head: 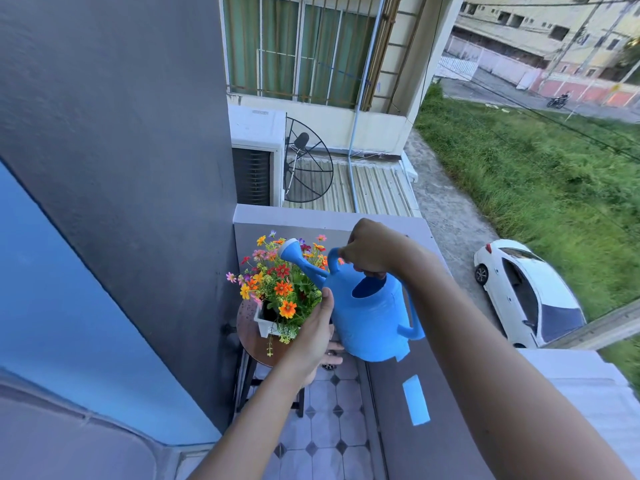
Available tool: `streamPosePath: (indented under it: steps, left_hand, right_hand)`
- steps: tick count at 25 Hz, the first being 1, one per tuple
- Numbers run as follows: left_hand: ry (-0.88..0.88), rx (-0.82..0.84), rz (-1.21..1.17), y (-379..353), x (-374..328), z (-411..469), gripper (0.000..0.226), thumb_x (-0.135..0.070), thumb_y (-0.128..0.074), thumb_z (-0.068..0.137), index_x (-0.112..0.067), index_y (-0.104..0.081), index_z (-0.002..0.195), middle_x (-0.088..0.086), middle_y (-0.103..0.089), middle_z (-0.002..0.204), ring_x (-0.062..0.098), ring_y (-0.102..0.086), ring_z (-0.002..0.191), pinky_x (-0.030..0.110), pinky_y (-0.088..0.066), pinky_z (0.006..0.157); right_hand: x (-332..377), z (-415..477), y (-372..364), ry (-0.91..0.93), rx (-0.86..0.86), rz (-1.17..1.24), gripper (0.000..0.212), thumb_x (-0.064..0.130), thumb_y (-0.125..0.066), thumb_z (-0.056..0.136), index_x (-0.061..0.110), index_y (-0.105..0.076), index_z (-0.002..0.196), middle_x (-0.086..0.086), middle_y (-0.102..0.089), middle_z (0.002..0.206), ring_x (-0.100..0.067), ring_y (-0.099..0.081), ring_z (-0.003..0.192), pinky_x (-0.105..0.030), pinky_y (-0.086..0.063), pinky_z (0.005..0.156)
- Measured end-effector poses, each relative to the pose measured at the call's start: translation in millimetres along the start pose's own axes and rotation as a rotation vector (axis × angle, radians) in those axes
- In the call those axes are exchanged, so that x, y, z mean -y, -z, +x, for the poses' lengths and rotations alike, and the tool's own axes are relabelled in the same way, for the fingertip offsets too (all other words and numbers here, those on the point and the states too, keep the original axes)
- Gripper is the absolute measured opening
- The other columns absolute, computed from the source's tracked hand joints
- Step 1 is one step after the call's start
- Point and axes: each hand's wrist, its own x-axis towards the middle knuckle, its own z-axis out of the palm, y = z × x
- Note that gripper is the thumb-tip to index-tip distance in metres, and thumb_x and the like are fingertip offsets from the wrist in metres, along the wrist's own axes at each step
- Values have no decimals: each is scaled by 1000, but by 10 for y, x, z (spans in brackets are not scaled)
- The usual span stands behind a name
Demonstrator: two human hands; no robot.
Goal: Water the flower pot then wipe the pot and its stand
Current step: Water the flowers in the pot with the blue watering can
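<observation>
A blue plastic watering can (374, 317) hangs over the balcony corner, its spout rose tilted up-left above the flowers. My right hand (370, 249) grips its top handle. My left hand (313, 332) presses against the can's left side and underside. A white rectangular pot (265, 322) full of orange, red, pink and yellow flowers (277, 282) sits on a round brown stand (254, 344) with dark legs, just left of the can. No water stream is visible from the spout.
A grey parapet ledge (408, 410) runs along the right with a folded blue cloth (415, 400) lying on it. A dark grey wall (138, 202) stands close on the left. The floor is tiled (329, 434). Beyond the ledge is a drop to a white car (526, 292) and grass.
</observation>
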Motion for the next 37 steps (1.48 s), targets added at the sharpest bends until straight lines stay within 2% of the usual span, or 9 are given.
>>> streamPosePath:
  steps: [5,8,13,16,19,23,27,32,37]
  left_hand:
    - [-9,1,16,-90,34,-6,83,-85,-29,73,-44,-34,145,0,-53,135,32,-68,104,56,-51,94]
    - [9,32,28,-174,76,-37,83,-86,-27,73,-45,-33,146,0,-50,144,30,-66,106,51,-52,91]
    - [2,78,30,-331,141,-103,83,-87,-26,70,-49,-31,143,-5,-46,149,28,-65,108,49,-53,87]
    - [-2,57,-4,-420,221,-145,84,-85,-29,71,-50,-23,147,-9,-37,155,30,-63,113,53,-51,92]
    - [-38,30,-57,-562,310,-219,75,-78,-30,78,-52,-19,147,-11,-30,157,33,-59,119,57,-47,98]
    - [-49,-3,-95,-734,412,-311,65,-73,-30,84,-52,-21,146,-9,-33,155,33,-59,118,59,-45,99]
    - [-21,-21,-120,-899,422,-408,40,-67,-28,90,-51,-31,127,-3,-43,146,33,-61,114,59,-46,99]
    - [6,16,-106,-969,504,-389,61,-74,-28,84,-49,-31,140,1,-42,152,29,-62,110,53,-50,91]
    - [9,16,-104,-917,357,-304,59,-72,-25,87,-45,-35,139,-3,-43,149,29,-61,107,55,-49,92]
  right_hand:
    - [-85,-109,33,-14,-6,5,21,8,-53,91,4,-50,71,-14,-57,53,-21,-44,28,-25,-40,46]
    - [-181,-179,38,-36,-17,6,23,10,-53,93,6,-49,70,-12,-56,52,-16,-42,21,-24,-40,44]
    - [-339,-253,35,-49,-15,-4,25,12,-51,96,6,-49,71,-13,-58,56,-19,-46,29,-25,-42,46]
    - [-407,-301,7,-25,5,1,30,15,-52,97,3,-49,69,-16,-57,61,-25,-45,38,-30,-43,51]
    - [-481,-383,-21,34,32,16,32,20,-53,95,4,-51,67,-17,-56,62,-27,-43,47,-33,-40,51]
    - [-583,-513,-11,77,43,-1,39,25,-55,96,4,-50,64,-16,-55,60,-27,-43,49,-33,-41,51]
    - [-697,-611,19,56,54,-7,35,21,-53,95,5,-50,64,-17,-57,60,-28,-45,49,-33,-41,52]
    - [-752,-667,39,24,60,-9,34,18,-54,94,3,-51,64,-19,-56,60,-27,-44,45,-32,-41,50]
    - [-732,-618,80,-43,16,23,24,15,-50,97,3,-51,76,-16,-56,64,-25,-48,40,-28,-43,48]
